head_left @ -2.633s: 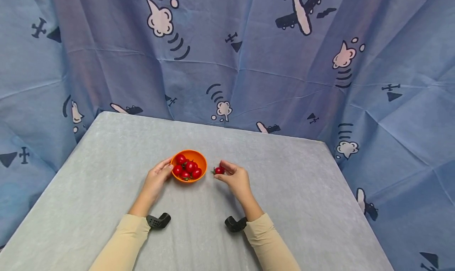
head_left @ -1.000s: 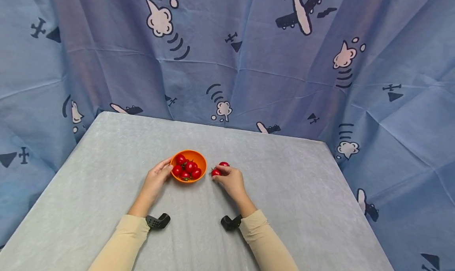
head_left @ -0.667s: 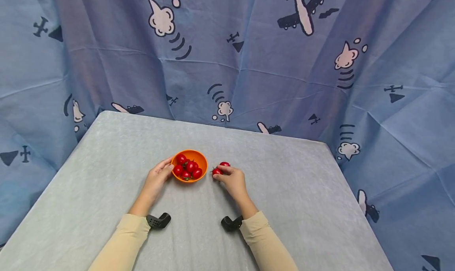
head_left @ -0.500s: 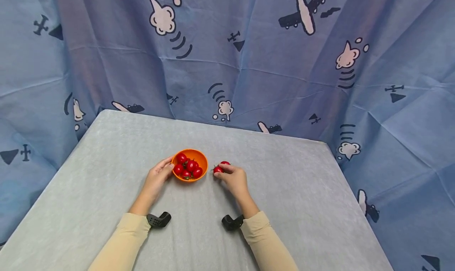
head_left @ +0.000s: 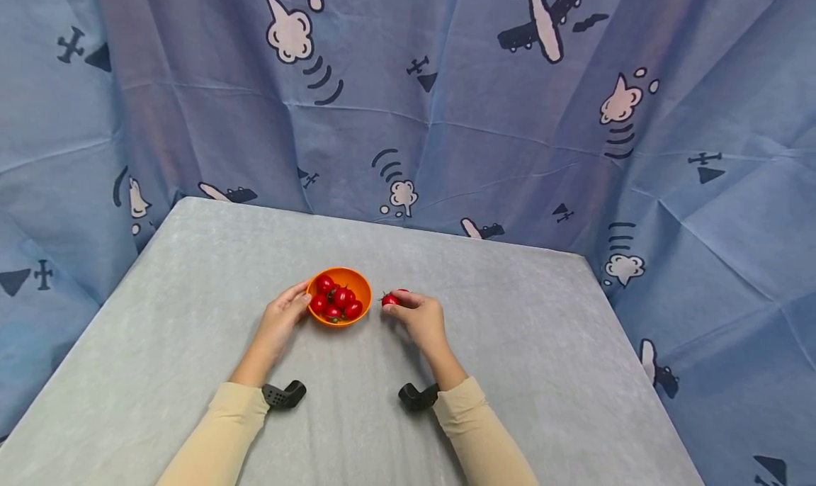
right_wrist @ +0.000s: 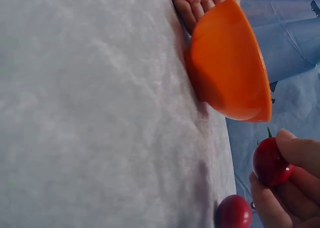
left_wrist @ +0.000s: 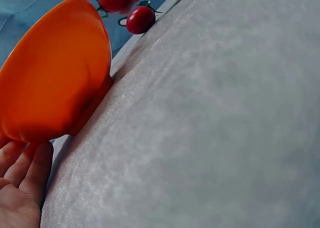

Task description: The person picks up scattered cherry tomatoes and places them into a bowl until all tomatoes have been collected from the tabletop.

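Observation:
An orange bowl [head_left: 365, 282] with several red cherry tomatoes [head_left: 343, 298] in it stands on the table. My left hand [head_left: 283, 314] grips it from the left, thumb at the rim and fingers against the outer wall. Between thumb and fingers, my right hand [head_left: 422, 324] pinches one cherry tomato [right_wrist: 272, 162], its green stem pointing towards the bowl. This tomato is raised off the table, just right of the bowl. Another cherry tomato [left_wrist: 140, 20] lies on the table below it; the right hand mostly hides that one in the head view.
A pale grey cloth covers the table [head_left: 529, 344]. Behind and beside it hangs a blue curtain [head_left: 357, 132] with airplane prints. A black wrist device [head_left: 285, 395] sits on the left wrist, and a similar black device [head_left: 417, 398] on the right.
My right hand has lifted the pinched cherry tomato slightly up and away from the table over the last second. The left hand and the bowl have kept their place.

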`<control>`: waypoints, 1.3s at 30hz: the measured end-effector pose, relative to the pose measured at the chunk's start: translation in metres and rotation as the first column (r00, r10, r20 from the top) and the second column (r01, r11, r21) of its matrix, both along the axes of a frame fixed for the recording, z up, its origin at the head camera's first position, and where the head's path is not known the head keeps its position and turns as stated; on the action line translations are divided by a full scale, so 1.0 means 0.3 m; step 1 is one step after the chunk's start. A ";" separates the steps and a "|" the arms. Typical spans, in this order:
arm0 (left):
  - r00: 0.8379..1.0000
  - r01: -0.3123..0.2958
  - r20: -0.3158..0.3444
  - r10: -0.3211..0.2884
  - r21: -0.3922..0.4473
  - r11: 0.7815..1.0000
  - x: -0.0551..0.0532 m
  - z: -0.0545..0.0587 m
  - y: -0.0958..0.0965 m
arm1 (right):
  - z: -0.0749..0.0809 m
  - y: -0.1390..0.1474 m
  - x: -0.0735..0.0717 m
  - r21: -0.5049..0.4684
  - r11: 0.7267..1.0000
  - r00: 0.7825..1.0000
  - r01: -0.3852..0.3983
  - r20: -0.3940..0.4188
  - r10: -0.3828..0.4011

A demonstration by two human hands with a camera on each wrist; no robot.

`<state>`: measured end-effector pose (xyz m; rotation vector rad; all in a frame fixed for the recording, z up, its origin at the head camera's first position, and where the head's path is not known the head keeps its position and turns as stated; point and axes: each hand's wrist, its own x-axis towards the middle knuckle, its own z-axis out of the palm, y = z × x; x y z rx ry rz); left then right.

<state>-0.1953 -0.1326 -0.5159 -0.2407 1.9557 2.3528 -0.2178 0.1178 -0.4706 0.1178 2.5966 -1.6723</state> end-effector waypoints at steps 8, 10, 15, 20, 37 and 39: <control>1.000 0.005 0.005 -0.005 0.005 1.000 0.000 0.000 -0.002 | 0.023 -0.014 -0.005 -0.035 0.999 1.000 -0.002 0.021 0.002; 1.000 0.004 0.003 -0.004 0.007 1.000 0.001 0.002 -0.003 | 0.027 -0.019 -0.006 -0.048 0.999 1.000 -0.004 0.017 0.005; 1.000 0.000 0.006 0.000 0.001 1.000 0.006 0.005 -0.005 | 0.035 -0.026 -0.011 -0.065 0.998 1.000 -0.014 -0.005 0.014; 1.000 0.005 0.010 -0.005 -0.004 1.000 0.006 -0.002 -0.003 | 0.048 -0.027 -0.015 -0.066 0.998 1.000 -0.005 0.007 0.005; 1.000 -0.003 -0.015 0.003 0.022 1.000 -0.001 -0.005 0.002 | 0.060 -0.039 -0.014 -0.094 0.996 1.000 -0.008 0.004 0.008; 1.000 -0.001 -0.025 0.002 0.025 1.000 -0.001 -0.005 0.001 | 0.061 -0.042 -0.014 -0.097 0.995 1.000 -0.011 -0.002 0.011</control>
